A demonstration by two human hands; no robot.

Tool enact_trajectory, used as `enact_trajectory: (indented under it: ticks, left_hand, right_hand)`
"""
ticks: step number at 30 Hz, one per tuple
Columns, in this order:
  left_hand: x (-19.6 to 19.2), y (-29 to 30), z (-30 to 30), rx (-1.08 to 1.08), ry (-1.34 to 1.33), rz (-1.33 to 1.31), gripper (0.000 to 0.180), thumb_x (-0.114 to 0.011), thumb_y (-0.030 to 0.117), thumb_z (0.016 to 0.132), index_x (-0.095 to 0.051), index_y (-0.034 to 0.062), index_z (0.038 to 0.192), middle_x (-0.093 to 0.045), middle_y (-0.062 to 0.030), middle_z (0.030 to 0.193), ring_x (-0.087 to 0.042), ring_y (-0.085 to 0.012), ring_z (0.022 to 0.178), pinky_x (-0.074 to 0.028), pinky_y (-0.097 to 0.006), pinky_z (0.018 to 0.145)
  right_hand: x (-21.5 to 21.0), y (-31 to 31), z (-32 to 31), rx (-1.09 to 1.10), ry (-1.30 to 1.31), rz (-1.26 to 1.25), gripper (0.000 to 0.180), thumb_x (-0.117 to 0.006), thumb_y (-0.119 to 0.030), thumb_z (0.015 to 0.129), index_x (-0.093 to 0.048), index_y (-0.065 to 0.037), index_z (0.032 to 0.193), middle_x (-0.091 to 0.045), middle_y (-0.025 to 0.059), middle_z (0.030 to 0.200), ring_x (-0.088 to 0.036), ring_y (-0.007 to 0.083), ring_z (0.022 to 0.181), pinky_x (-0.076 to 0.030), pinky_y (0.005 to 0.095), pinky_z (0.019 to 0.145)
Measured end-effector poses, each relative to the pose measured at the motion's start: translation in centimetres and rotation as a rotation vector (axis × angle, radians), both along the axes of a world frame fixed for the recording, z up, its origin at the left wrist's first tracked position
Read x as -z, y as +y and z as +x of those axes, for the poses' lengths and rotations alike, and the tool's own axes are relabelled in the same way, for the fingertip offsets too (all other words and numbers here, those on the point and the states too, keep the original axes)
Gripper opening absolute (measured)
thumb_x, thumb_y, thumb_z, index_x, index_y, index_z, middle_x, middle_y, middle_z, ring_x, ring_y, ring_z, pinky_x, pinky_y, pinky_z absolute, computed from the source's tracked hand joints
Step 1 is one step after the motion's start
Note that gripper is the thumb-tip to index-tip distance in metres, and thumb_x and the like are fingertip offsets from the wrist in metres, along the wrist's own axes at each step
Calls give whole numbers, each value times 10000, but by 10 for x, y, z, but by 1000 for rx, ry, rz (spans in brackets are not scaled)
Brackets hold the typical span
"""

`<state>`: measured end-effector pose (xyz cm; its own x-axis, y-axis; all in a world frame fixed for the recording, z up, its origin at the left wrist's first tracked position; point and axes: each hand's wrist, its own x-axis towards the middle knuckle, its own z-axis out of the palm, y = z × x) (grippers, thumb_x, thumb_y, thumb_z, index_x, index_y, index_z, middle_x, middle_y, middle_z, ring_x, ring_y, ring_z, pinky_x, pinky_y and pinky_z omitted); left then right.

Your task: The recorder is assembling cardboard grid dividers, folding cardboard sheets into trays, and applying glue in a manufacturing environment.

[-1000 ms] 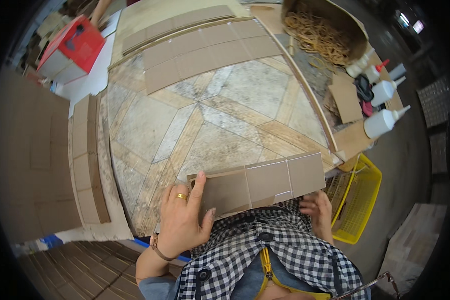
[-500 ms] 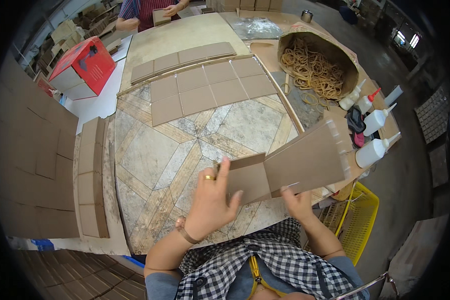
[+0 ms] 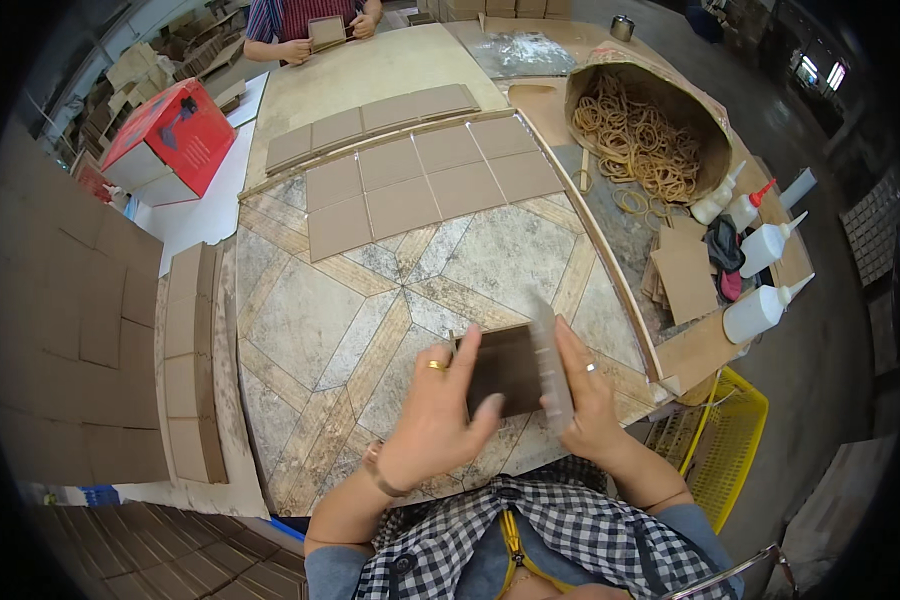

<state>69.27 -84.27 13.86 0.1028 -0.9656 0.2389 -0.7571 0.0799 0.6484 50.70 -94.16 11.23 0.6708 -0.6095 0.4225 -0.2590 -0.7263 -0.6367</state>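
A brown cardboard box (image 3: 505, 372) is between my hands above the near part of the patterned table. My left hand (image 3: 435, 410) grips its left side, thumb across the near edge and fingers behind. On the right, my right hand (image 3: 585, 395) holds the box's hinged flap (image 3: 550, 370), which stands raised nearly upright and is blurred by motion. The flap's inner edge carries a pale, shiny strip. Beyond them, brown cardboard panels (image 3: 400, 195) lie in two rows, with whitish lines along their edges.
A row of brown boxes (image 3: 195, 370) lines the left edge. A red and white carton (image 3: 175, 140) stands far left. At right are a sack of rubber bands (image 3: 635, 130), white glue bottles (image 3: 760, 312), cardboard pieces (image 3: 685, 275) and a yellow crate (image 3: 735, 440). Across the table, another person's hands (image 3: 360, 25) hold a small box.
My right hand has swung the flap up and leftward, from spread out at the right to nearly upright over the box. My left hand keeps its grip on the box.
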Motion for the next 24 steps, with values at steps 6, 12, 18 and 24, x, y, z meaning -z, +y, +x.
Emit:
enact_trajectory:
  ticks: [6,12,18,24]
  left_hand:
    - [6,9,32,40,483,-31,481,-519,103,812,-448,-50,1262,-522,-178,977,-536,-325,872,-436,-383,787]
    - [11,4,25,62,183,-87,342,-580,181,799,-611,16,1098,-537,-165,922,-537,-321,900,-431,-387,785]
    - [25,2,24,42,219,-110,364,-619,205,779,-614,13,1088,-541,-176,974,-535,-340,926,-438,-406,803]
    - [26,3,17,-23,289,-133,356,-616,219,787,-623,41,1095,-536,-176,973,-544,-335,934,-437,-406,833]
  right_hand:
    - [-36,-2,-4,-115,394,-17,684,-713,-274,728,-452,-48,1319,-295,320,1390,-528,452,1096,-498,414,837]
    - [-41,-139,-31,61,47,218,517,-664,-322,790,-548,-19,1192,-582,182,1174,-578,323,1051,-450,386,899]
    - [20,-374,-45,878,408,29,679,-711,-381,696,-497,-125,1288,-488,212,1287,-496,338,1175,-420,402,953]
    - [35,-414,-4,734,814,162,814,-783,-433,609,-491,-155,1316,-506,197,1294,-472,318,1217,-401,381,985]
